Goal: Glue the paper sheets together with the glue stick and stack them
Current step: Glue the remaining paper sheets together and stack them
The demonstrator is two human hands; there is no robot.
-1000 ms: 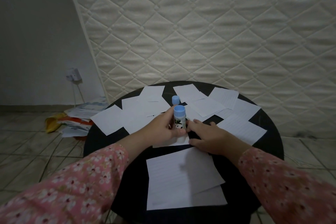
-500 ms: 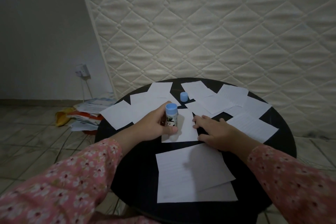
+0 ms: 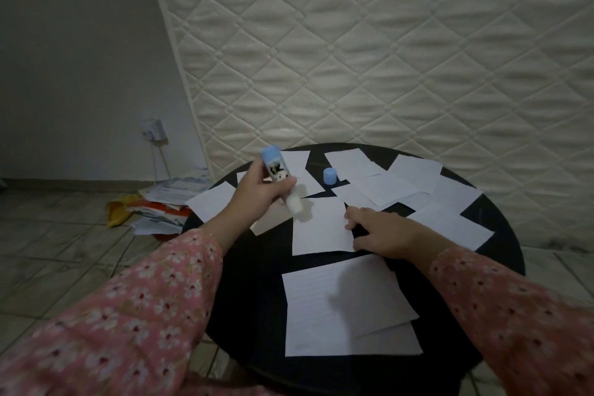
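The left hand grips the round glue stick, tilted over a flat white paper sheet. The right hand presses the sheet's edge with loose fingers on the round black table.

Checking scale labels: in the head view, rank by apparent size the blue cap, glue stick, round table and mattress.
1. mattress
2. round table
3. glue stick
4. blue cap, though farther away than the stick.
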